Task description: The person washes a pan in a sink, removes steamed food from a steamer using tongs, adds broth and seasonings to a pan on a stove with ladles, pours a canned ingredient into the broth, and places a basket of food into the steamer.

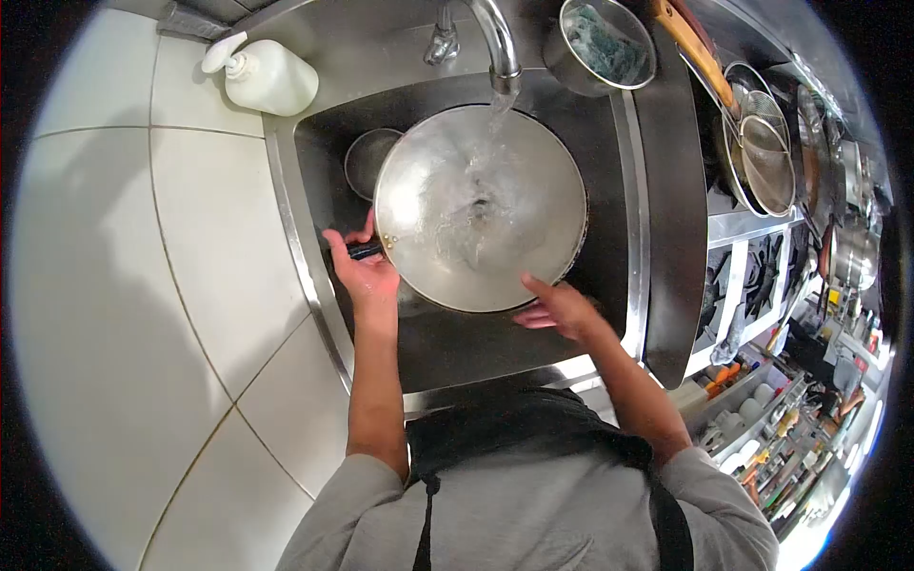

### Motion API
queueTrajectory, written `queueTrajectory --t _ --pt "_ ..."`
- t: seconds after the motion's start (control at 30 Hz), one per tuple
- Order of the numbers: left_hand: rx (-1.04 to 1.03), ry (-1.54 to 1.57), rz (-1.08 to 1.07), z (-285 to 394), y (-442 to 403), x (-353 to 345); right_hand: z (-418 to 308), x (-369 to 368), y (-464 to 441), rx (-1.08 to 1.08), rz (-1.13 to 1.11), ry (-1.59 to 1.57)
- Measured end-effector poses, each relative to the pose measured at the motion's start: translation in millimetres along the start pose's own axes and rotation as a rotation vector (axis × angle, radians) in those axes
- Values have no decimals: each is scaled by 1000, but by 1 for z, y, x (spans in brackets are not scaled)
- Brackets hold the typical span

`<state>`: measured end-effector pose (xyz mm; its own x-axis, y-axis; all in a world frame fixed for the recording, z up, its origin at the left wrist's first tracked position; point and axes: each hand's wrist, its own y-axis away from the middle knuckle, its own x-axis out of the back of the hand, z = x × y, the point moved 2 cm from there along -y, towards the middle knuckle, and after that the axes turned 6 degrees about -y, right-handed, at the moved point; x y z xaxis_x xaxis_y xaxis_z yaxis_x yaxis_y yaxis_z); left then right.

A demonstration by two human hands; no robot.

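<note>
A wide, round metal wok [433,257] sits over the dark sink basin [609,190], with water swirling across its middle. Water runs into it from the faucet [505,71] at its far edge. On the wok's left side, my left hand [368,276] is palm up around its short black handle [362,250], the thumb and fingers on either side. My right hand [569,312] is by the wok's lower right rim, thumb and fingers apart and holding nothing; whether it touches the rim I cannot tell.
A small round bowl [367,162] stands in the basin, partly behind the wok. A white pump bottle [271,78] is on the tiled counter at left. A metal pot [583,74] holds a green scouring pad [605,46]. Strainers [766,157] and a stove are at right.
</note>
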<state>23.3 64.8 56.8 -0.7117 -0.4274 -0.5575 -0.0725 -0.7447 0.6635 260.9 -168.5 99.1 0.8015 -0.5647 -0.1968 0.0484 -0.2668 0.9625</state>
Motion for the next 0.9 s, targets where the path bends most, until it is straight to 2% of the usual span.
queueTrajectory --t 0.03,0.1,0.13,0.23,0.3,0.37,0.43,0.5,0.57,0.63,0.7,0.73,0.83,0.9 --pt "32 6 13 -7 0 -2 -5 21 8 -70 -25 332" --pt "89 19 39 -18 3 -6 -48 14 70 -109 -99 950" --pt "82 5 33 -23 2 -5 -59 12 91 -89 -123 951" --pt "104 -61 58 -32 11 -26 -97 -8 110 344 -121 1023" --pt "109 -108 48 -37 10 -32 -109 -7 68 665 59 666" --pt "157 -110 80 -35 13 -35 -126 1 -12 716 50 87" --pt "194 -90 95 -35 8 -28 -153 -20 -63 681 170 -407" --pt "234 -91 95 -31 10 -27 -162 -44 -107 686 17 -687" --pt "286 -99 67 -29 19 -41 -157 -86 -110 514 -290 -779" --pt "271 -106 39 -28 18 -49 -136 -117 -119 404 -477 -436" --pt "241 -156 29 -23 20 -61 -116 -135 -97 540 -296 19" --pt "201 -177 31 -21 16 -63 -104 -142 -90 770 -218 129" --pt "140 -203 5 -22 12 -64 -91 -154 -59 1062 86 395" --pt "128 -213 4 -23 16 -68 -87 -156 -54 1055 120 354"
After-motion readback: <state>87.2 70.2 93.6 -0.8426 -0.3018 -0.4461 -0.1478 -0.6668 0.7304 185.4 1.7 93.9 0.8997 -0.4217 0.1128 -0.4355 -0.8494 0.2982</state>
